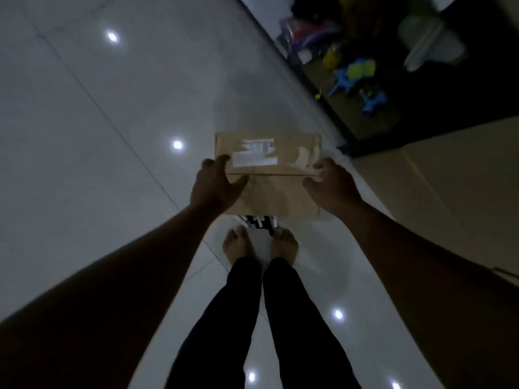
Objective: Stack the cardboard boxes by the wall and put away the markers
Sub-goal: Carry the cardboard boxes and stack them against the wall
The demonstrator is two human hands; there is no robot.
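A small brown cardboard box (276,189) with a white label on top sits in front of me, above my bare feet. My left hand (214,183) grips its left edge, thumb on the near face and fingers over the top. My right hand (332,183) holds the right edge the same way. A bundle of black-and-white markers (259,221) peeks out on the floor just below the box. A large cardboard box (449,197) stands at the right.
Glossy white floor tiles (98,164) with light reflections spread left and ahead. At the upper right, a dark area holds colourful plastic toys (356,77) and a pale plastic container (429,43). My legs in dark trousers fill the bottom centre.
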